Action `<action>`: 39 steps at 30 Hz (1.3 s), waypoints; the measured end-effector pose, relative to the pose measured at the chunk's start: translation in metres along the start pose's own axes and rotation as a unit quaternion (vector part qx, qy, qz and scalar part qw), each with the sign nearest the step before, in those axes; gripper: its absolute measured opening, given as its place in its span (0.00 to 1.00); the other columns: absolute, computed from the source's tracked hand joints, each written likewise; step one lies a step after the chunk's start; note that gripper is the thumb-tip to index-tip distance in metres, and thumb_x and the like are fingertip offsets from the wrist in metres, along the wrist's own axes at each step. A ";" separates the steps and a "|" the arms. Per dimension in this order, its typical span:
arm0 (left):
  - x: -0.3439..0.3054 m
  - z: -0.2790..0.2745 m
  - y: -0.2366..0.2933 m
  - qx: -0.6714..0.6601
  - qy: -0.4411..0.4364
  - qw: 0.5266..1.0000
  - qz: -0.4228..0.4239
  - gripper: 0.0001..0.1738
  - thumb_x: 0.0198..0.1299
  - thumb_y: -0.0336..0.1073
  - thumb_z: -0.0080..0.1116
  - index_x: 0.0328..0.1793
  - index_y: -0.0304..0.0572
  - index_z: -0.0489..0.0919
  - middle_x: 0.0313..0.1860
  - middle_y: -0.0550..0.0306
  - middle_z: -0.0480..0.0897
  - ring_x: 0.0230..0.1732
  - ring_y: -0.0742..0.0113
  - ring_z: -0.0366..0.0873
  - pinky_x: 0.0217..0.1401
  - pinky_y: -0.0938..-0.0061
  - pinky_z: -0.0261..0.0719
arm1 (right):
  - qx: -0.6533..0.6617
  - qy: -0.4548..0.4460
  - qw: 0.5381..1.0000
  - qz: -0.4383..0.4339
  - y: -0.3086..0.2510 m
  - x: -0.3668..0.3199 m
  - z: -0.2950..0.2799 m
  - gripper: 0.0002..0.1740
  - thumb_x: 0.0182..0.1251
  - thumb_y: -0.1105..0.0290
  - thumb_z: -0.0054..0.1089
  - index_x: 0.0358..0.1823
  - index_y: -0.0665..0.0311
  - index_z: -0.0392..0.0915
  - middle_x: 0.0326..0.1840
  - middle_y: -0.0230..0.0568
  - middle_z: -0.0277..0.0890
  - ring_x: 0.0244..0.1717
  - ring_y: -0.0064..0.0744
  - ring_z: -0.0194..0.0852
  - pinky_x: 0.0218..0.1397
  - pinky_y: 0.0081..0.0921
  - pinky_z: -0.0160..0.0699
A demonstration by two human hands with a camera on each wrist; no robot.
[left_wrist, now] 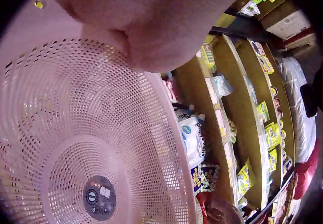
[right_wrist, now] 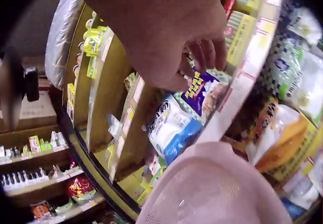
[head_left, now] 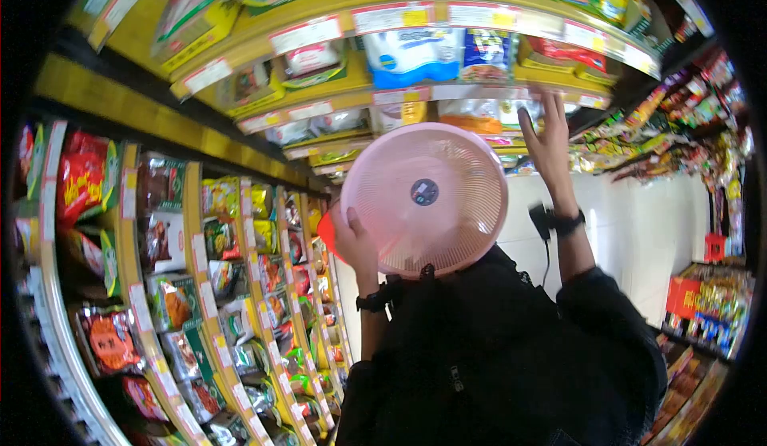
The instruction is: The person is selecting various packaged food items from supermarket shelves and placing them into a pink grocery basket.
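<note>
A pink perforated basket (head_left: 471, 198) with a dark round label at its bottom is held at the rim by my left hand (head_left: 356, 242); in the left wrist view that hand (left_wrist: 146, 22) covers part of the rim. Beyond the basket, my right hand (head_left: 550, 144) is raised toward the shelves, fingers extended and slightly blurred. The right wrist view has the right hand (right_wrist: 166, 37) near a purple packet (right_wrist: 202, 94); whether it touches is unclear. Beside that packet stands a white and blue bag (right_wrist: 171, 128), also in the head view (head_left: 411, 56).
Shelves with price strips (head_left: 307, 34) curve across the front, and more packed shelves (head_left: 200, 262) line the left. Hanging packets (head_left: 679, 102) are at the right above pale floor (head_left: 619, 230). A red box (head_left: 681, 296) stands at the lower right.
</note>
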State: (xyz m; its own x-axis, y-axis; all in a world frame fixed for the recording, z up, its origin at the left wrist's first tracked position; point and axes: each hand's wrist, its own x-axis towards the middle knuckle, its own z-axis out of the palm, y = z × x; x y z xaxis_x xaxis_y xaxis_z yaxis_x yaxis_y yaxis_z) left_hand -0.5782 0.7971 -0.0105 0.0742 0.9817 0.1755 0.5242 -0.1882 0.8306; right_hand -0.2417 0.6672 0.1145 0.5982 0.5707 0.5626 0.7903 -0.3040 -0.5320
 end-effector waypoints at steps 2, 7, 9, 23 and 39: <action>0.002 -0.004 -0.001 -0.005 -0.025 0.999 -0.030 0.18 0.80 0.44 0.48 0.66 0.43 0.75 0.51 0.40 0.86 0.51 0.41 0.85 0.54 0.54 0.80 | 0.017 -0.179 0.983 0.043 0.002 -0.038 -0.008 0.25 0.71 0.62 0.68 0.64 0.68 0.76 0.57 0.54 0.77 0.58 0.57 0.77 0.62 0.43 0.76; 0.007 0.005 0.005 -0.002 -0.077 0.997 0.001 0.17 0.78 0.46 0.50 0.66 0.49 0.75 0.49 0.41 0.88 0.48 0.36 0.86 0.48 0.47 0.81 | 0.338 -0.385 0.829 0.224 0.039 -0.112 0.020 0.32 0.76 0.65 0.64 0.79 0.57 0.67 0.67 0.47 0.79 0.64 0.40 0.80 0.60 0.35 0.85; 0.007 0.008 0.004 0.022 -0.135 0.991 0.008 0.18 0.78 0.47 0.50 0.66 0.49 0.75 0.49 0.41 0.87 0.49 0.37 0.86 0.49 0.48 0.82 | 0.350 -0.372 0.801 0.312 0.050 -0.124 0.023 0.33 0.75 0.69 0.61 0.80 0.57 0.65 0.66 0.47 0.79 0.59 0.40 0.83 0.56 0.34 0.87; 0.150 -0.030 0.077 -0.067 -0.155 0.979 0.112 0.14 0.79 0.42 0.50 0.54 0.42 0.82 0.33 0.51 0.86 0.36 0.60 0.88 0.43 0.67 0.80 | 0.389 -0.252 0.725 0.510 0.122 -0.232 -0.018 0.37 0.71 0.72 0.53 0.83 0.59 0.61 0.60 0.56 0.81 0.48 0.46 0.89 0.40 0.36 0.94; -0.101 0.189 0.126 0.217 -0.651 0.476 0.550 0.28 0.61 0.44 0.68 0.67 0.55 0.75 0.73 0.52 0.70 0.74 0.49 0.69 0.63 0.38 0.78 | 0.234 -0.229 0.798 0.506 0.111 -0.288 -0.082 0.41 0.62 0.76 0.61 0.81 0.56 0.67 0.59 0.45 0.87 0.54 0.34 0.84 0.59 0.30 0.83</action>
State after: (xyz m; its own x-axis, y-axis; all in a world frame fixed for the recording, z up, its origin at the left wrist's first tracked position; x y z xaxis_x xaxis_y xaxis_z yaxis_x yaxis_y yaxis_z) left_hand -0.3593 0.6802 -0.0232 0.8206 -0.4639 -0.3337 -0.3350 -0.8636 0.3767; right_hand -0.3150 0.4066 -0.0548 0.7028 0.4656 -0.5379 -0.2655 -0.5298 -0.8055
